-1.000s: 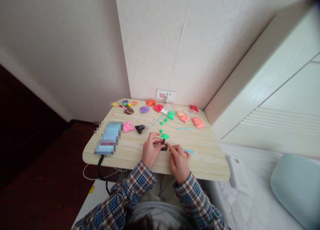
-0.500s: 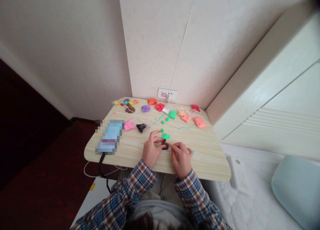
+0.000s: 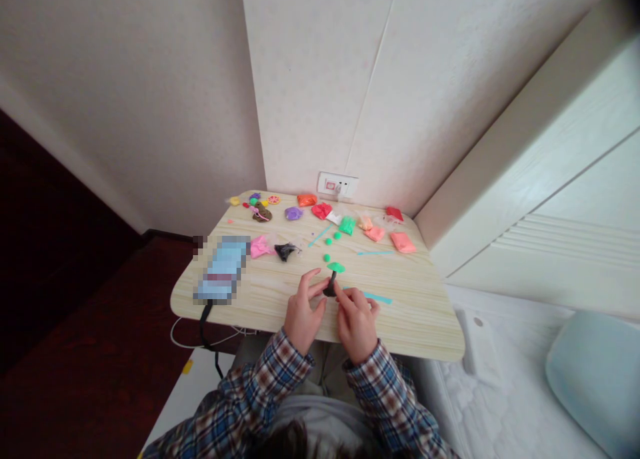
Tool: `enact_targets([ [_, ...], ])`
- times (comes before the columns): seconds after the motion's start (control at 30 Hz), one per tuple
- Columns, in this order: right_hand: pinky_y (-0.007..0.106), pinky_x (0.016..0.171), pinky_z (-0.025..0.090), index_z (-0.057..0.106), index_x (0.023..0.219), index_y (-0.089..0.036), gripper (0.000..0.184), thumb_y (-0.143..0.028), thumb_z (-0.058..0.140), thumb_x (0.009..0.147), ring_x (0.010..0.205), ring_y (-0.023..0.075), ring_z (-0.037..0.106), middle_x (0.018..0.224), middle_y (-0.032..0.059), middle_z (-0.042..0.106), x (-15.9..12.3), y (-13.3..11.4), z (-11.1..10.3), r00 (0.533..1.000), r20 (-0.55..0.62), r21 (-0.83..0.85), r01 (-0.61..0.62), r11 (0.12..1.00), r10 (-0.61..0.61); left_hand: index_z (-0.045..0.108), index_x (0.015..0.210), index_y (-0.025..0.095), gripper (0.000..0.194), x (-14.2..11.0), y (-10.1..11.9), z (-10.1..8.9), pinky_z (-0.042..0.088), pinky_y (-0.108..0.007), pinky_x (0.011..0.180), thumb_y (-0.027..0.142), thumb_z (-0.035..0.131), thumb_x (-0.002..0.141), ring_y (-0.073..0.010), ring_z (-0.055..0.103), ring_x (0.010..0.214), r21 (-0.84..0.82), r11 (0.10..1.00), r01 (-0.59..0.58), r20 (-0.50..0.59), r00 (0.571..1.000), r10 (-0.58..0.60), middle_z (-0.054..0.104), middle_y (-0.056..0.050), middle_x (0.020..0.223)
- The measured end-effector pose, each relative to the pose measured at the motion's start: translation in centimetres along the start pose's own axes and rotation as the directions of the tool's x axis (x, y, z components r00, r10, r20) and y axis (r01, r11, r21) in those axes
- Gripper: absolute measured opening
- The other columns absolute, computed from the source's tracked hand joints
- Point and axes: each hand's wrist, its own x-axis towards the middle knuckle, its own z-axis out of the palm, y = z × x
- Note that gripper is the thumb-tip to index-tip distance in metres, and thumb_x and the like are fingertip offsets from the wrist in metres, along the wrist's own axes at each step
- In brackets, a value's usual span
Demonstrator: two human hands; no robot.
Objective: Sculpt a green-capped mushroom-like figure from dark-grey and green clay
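room: tabletop [image 3: 423, 316] right of right hand [image 3: 357, 324] | blocking ahead: green-capped figure [image 3: 334, 276], green balls [image 3: 329, 242] beyond

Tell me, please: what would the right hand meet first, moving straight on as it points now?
The right hand would probably meet the green-topped dark model first; it is very close, perhaps touching.

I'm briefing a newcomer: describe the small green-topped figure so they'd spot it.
On the pale wood-grain table, look between the left hand and right hand. There is the small clay-like figure; unlike the loose green balls beyond, its flat green cap tops a dark stem.
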Motion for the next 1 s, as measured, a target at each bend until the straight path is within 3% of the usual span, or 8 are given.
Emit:
enact_targets([
  [0.4,0.038,0.082,0.028,0.046,0.132,-0.02,0.058,-0.005,0.035,0.077,0.093,0.0186,0.053,0.098,0.0052,0.059,0.1,-0.6,-0.1,0.999,-0.041,0.077,0.026,0.997,-0.022,0.041,0.125,0.019,0.053,-0.7,0.6,0.1,0.044,-0.035,0.101,0.001,0.05,0.076,-0.0173,0.058,0.115,0.092,0.992,-0.082,-0.011,0.996,0.083,0.063,-0.01,0.121],
  [0.6,0.037,0.08,0.03,0.042,0.135,-0.021,0.059,-0.007,0.034,0.078,0.089,0.0182,0.055,0.093,0.0042,0.058,0.5,-0.6,-0.3,0.999,-0.035,0.128,-0.019,0.992,0.023,0.039,0.124,0.019,0.05,-0.5,1.0,0.2,0.039,-0.038,0.106,0.004,0.049,0.077,-0.0175,0.054,0.119,0.082,0.989,-0.119,-0.063,0.99,0.125,0.062,-0.01,0.123],
  [0.83,0.037,0.079,0.035,0.056,0.122,-0.02,0.04,-0.017,0.039,0.086,0.082,0.0174,0.055,0.088,0.004,0.059,0.8,-0.8,-0.6,0.995,-0.043,0.274,-0.08,0.958,0.095,0.04,0.121,0.017,0.048,-0.5,0.2,0.6,0.044,-0.04,0.102,0.006,0.049,0.076,-0.019,0.058,0.115,-0.118,0.986,-0.121,-0.052,0.992,0.116,0.061,-0.014,0.123],
  [1.0,0.036,0.078,0.043,0.064,0.109,-0.019,0.028,-0.028,0.051,0.085,0.079,0.0172,0.056,0.088,0.0052,0.059,2.3,-0.2,-0.1,0.973,-0.071,0.46,-0.163,0.873,0.219,0.039,0.121,0.017,0.048,-0.6,-0.5,0.9,0.043,-0.04,0.103,0.007,0.05,0.075,-0.0199,0.055,0.118,-0.17,0.981,-0.09,-0.053,0.995,0.082,0.057,-0.015,0.127],
])
